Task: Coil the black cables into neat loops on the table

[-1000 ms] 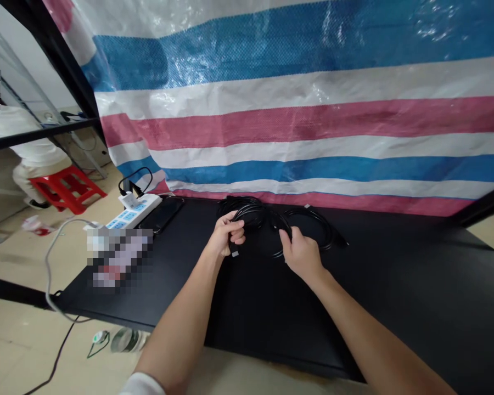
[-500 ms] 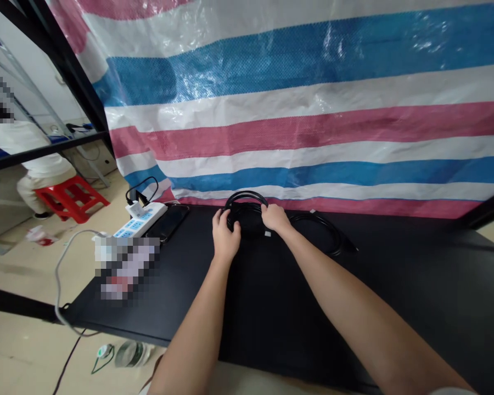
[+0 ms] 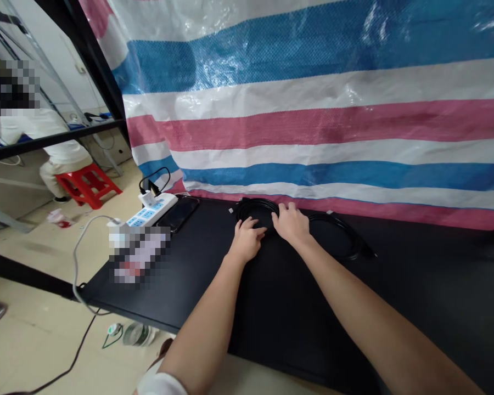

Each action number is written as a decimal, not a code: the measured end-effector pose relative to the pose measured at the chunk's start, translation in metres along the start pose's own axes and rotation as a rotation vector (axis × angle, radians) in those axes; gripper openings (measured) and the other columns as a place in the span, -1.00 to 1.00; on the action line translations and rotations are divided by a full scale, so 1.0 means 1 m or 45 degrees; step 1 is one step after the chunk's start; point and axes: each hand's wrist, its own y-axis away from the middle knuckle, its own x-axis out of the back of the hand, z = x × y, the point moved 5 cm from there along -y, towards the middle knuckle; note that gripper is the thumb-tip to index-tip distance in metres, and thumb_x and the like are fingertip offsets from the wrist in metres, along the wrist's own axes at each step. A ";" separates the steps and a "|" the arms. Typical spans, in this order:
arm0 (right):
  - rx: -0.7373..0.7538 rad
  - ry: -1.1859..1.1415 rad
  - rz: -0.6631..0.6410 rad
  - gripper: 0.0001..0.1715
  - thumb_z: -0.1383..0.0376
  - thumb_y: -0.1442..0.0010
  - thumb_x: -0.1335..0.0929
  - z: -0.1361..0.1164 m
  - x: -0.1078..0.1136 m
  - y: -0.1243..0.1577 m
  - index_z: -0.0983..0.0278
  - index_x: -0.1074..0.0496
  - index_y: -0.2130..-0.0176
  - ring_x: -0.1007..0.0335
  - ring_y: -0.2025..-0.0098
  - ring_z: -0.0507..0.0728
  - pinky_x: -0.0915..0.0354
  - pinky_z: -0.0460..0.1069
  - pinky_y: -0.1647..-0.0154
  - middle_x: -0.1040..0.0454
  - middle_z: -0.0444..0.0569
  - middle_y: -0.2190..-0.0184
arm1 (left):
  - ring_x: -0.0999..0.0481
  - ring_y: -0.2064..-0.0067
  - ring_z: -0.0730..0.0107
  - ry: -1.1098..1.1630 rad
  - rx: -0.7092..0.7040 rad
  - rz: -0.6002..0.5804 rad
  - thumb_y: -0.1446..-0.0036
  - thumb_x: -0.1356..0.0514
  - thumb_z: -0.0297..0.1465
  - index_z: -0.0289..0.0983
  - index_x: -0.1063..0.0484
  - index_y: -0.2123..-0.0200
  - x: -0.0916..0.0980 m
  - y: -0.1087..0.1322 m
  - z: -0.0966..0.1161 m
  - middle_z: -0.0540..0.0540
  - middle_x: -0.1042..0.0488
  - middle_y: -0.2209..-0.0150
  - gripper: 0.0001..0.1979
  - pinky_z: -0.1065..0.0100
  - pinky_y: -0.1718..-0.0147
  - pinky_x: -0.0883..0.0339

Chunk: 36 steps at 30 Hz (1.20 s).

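A coil of black cable (image 3: 257, 203) lies flat at the back of the black table, with a pale connector (image 3: 231, 210) sticking out at its left. My left hand (image 3: 247, 241) rests at the coil's front edge, fingers spread and thumb pointing right. On the coil's right side is my right hand (image 3: 293, 224), its fingers apart and touching or just over the cable; the fingertips are partly hard to make out. To the right of that hand, a second coil of black cable (image 3: 349, 253) rests on the table, partly hidden behind my wrist.
On the left of the table (image 3: 197, 269) stand a white power strip (image 3: 164, 204) with plugs in it and a dark phone (image 3: 181, 213). A striped plastic sheet (image 3: 313, 126) hangs behind. Beyond the frame, a person sits on a red stool (image 3: 88, 184).
The coil was upraised between both hands and now lies flat on the table. Both hands have loosened, with the fingers spread more. The view has shifted slightly.
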 end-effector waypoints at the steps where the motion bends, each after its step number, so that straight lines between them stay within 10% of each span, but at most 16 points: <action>1: 0.047 0.005 0.034 -0.60 0.23 -0.27 -0.18 0.003 0.001 0.003 0.32 -0.39 0.00 -0.40 0.02 0.30 -0.32 0.06 0.21 -0.38 0.28 0.01 | -0.25 -0.23 0.07 -0.001 -0.018 -0.016 -0.07 -0.11 -0.57 -0.08 -0.55 0.13 -0.001 0.001 0.002 -0.14 -0.44 -0.07 -0.61 -0.11 -0.21 0.05; 17: -0.474 -0.271 0.485 -0.74 0.23 -0.01 -0.28 0.199 -0.005 0.044 0.29 -0.47 0.32 -0.35 0.16 0.33 -0.25 0.19 0.09 -0.45 0.14 0.36 | -0.41 -0.06 0.13 -0.135 -0.079 0.054 -0.09 -0.18 -0.41 -0.24 -0.49 0.05 -0.001 0.005 0.024 -0.22 -0.49 0.02 -0.68 0.04 -0.12 -0.11; 26: -0.648 -0.298 0.174 -0.68 0.16 -0.03 -0.33 0.205 -0.018 0.041 0.31 -0.51 0.27 -0.43 0.16 0.34 -0.32 0.15 0.19 -0.49 0.20 0.27 | -0.40 -0.05 0.22 -0.273 -0.033 -0.032 -0.22 -0.03 -0.45 -0.12 -0.49 0.04 -0.007 0.001 0.023 -0.14 -0.49 0.01 -0.67 0.05 -0.07 -0.10; 36: -0.558 -0.340 0.266 -0.62 0.15 0.03 -0.38 0.205 -0.018 0.041 0.25 -0.54 0.20 -0.44 0.18 0.31 -0.34 0.13 0.23 -0.47 0.16 0.22 | -0.48 0.03 0.14 -0.300 0.062 0.042 -0.13 -0.13 -0.39 -0.20 -0.51 0.10 0.008 -0.001 0.027 -0.17 -0.56 0.12 -0.72 0.08 0.00 -0.17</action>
